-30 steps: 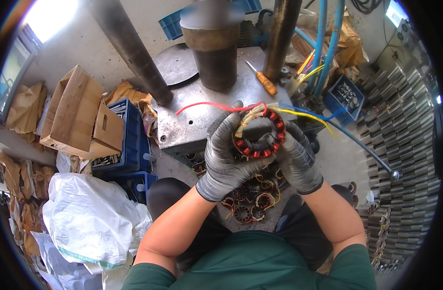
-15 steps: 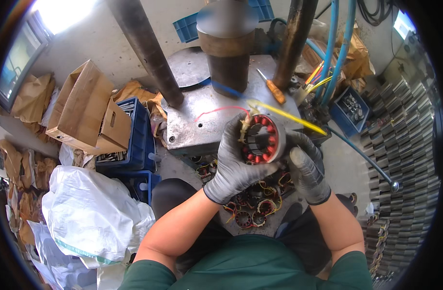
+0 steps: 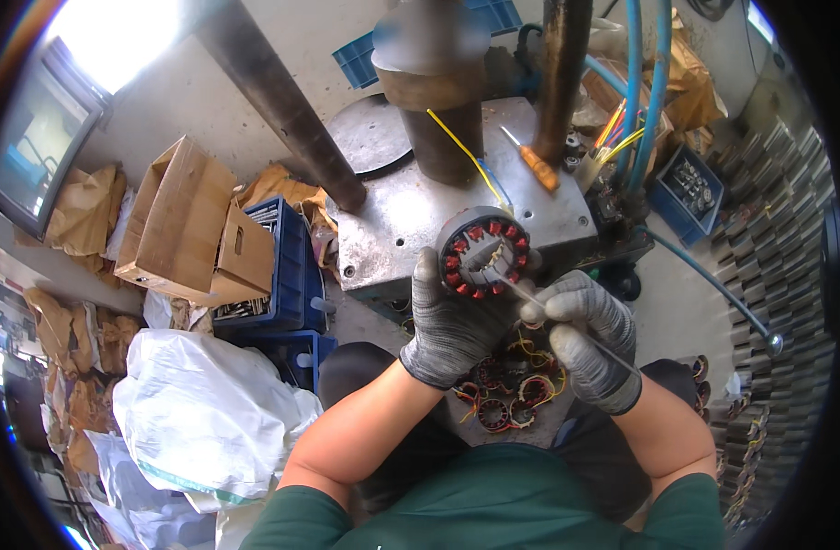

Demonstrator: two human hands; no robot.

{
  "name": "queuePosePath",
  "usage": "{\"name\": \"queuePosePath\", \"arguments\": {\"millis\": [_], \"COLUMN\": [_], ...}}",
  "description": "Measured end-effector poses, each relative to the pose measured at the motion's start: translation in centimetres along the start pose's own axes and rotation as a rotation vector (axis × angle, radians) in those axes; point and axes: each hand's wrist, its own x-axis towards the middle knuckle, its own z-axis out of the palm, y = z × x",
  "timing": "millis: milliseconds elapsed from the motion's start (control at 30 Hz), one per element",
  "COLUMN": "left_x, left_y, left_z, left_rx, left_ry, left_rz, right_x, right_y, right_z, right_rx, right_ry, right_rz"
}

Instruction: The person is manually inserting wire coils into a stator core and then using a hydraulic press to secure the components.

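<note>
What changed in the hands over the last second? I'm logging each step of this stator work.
The right hand let go of the stator and now pokes a thin metal rod into its centre. The left hand kept its hold, turning the stator's face up. The orange-handled screwdriver stayed put.

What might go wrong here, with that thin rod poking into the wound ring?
The thin rod in the right hand may slip and nick the red windings of the stator ring. The left hand holds that ring in mid-air; it might drop onto the finished coils below. The loose yellow wire may snag.
</note>
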Motion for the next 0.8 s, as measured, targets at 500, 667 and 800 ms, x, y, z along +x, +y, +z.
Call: {"name": "queuePosePath", "arguments": {"millis": [500,667,800], "left_x": [0.0,0.1,0.0], "left_y": [-0.9,-1.4,-1.1], "left_z": [0.3,0.7,0.9], "left_rx": [0.135,0.149,0.094], "left_ry": [0.226,0.314,0.212], "left_rz": [-0.001,0.013,-0.034], "right_x": [0.6,0.3,0.3], "right_y": [0.4,0.1,0.3], "right_z": [0.0,0.2,0.3], "right_rx": [0.026,0.178,0.24], "right_ry": [-0.016,0.025,0.023], "right_rz": [0.127,0.235,0.264]}}
